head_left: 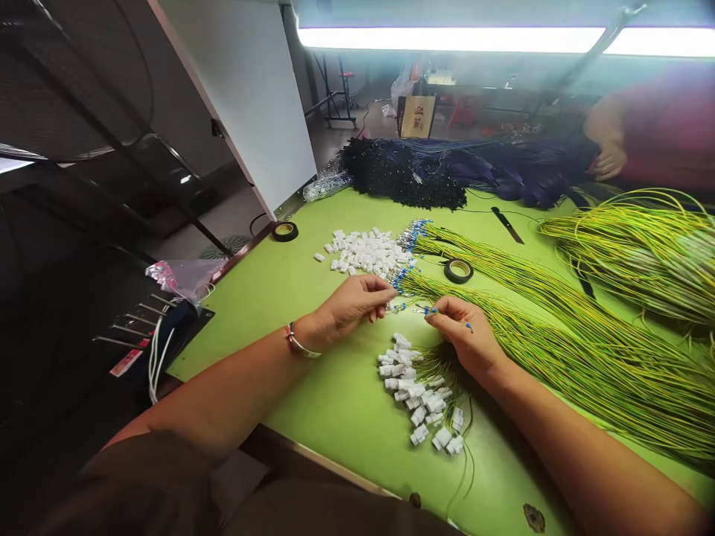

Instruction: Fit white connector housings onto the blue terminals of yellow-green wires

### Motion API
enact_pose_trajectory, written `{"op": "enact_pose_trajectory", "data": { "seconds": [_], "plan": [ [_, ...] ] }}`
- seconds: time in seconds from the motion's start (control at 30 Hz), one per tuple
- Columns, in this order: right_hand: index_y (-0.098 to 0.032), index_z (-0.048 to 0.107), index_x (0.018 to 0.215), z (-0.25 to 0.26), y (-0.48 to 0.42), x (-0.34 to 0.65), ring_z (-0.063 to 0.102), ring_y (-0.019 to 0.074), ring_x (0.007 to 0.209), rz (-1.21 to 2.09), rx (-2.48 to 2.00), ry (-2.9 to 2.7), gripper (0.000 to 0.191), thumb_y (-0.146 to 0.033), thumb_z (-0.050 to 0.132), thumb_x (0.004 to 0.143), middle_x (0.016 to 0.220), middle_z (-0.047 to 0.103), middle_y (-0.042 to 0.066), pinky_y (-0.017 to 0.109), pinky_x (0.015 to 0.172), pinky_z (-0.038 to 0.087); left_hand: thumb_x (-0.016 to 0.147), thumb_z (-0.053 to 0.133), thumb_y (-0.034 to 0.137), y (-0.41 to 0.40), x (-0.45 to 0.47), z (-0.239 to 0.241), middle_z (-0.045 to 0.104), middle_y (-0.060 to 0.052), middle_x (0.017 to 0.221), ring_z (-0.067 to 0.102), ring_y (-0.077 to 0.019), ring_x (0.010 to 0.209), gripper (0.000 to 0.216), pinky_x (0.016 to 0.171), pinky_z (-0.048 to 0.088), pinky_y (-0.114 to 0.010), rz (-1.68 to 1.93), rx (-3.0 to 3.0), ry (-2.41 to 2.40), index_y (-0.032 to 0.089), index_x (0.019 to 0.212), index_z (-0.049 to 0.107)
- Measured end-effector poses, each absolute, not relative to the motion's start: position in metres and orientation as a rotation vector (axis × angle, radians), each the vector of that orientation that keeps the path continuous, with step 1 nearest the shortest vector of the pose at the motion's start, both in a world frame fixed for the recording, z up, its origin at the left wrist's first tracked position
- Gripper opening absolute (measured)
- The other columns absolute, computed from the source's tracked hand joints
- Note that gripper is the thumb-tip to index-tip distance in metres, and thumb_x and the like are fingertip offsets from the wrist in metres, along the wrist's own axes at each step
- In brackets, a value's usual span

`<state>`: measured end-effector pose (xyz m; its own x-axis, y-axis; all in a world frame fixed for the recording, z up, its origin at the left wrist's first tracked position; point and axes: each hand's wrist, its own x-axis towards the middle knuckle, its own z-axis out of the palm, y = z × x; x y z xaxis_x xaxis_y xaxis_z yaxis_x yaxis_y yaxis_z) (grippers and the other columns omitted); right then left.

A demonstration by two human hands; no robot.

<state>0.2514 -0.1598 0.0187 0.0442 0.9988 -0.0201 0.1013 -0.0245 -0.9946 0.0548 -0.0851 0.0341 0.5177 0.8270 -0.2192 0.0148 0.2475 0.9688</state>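
Observation:
My right hand (466, 331) pinches a few yellow-green wires whose blue-sleeved metal terminals (425, 310) stick out toward the left. Facing it, my left hand (363, 301) has thumb and forefinger pressed together; what lies between them is too small to make out. More blue-ended terminals (398, 307) show just under its fingertips. Behind the left hand lies a pile of loose white connector housings (369, 251). A bunch of wires fitted with white connectors (416, 391) rests below and between my hands. Long bundles of yellow-green wires (536, 327) run off to the right.
Two rolls of black tape (459, 271) (284, 231) lie on the green table (240, 320). Dark wires with black ends (402, 175) cover the far edge. A coil of yellow-green wire (642, 253) sits at right. Across the table a person's hand (610, 160) shows. A white panel (251, 97) stands at left.

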Motion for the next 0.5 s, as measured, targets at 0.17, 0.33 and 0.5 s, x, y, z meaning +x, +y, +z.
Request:
{"op": "enact_pose_trajectory", "data": {
  "seconds": [0.17,0.33,0.5],
  "plan": [
    [-0.017,0.054,0.061,0.0236,-0.1619,0.2511,0.025,0.0067,0.045,1.185,-1.34,-1.273,0.023,-0.033,0.065,0.073,0.049,0.038,-0.006,0.025,0.046,0.02,0.067,0.078,0.027,-0.0979,0.0645,0.028,0.06,0.0,0.064,0.053,-0.0025,0.05,0.025,0.045,0.038,-0.012,0.584,0.908,0.821,0.007,0.078,0.067],
    [-0.017,0.058,0.059,0.0273,-0.1623,0.2509,0.023,0.0067,0.045,1.216,-1.377,-1.354,0.022,-0.034,0.064,0.073,0.046,0.036,-0.006,0.025,0.044,0.017,0.07,0.076,0.017,-0.0979,0.0661,0.0274,0.066,-0.006,0.073,0.065,-0.0082,0.063,0.016,0.065,0.051,-0.017,0.616,0.718,0.786,0.005,0.075,0.067],
    [-0.017,0.06,0.059,0.0259,-0.1602,0.2518,0.023,0.0068,0.043,1.245,-1.398,-1.341,0.02,-0.033,0.063,0.071,0.043,0.034,-0.006,0.026,0.042,0.016,0.07,0.074,0.009,-0.0991,0.0649,0.0313,0.069,-0.009,0.078,0.067,-0.0096,0.068,0.013,0.069,0.052,-0.018,0.605,0.709,0.783,0.004,0.081,0.069]
  ]
}}
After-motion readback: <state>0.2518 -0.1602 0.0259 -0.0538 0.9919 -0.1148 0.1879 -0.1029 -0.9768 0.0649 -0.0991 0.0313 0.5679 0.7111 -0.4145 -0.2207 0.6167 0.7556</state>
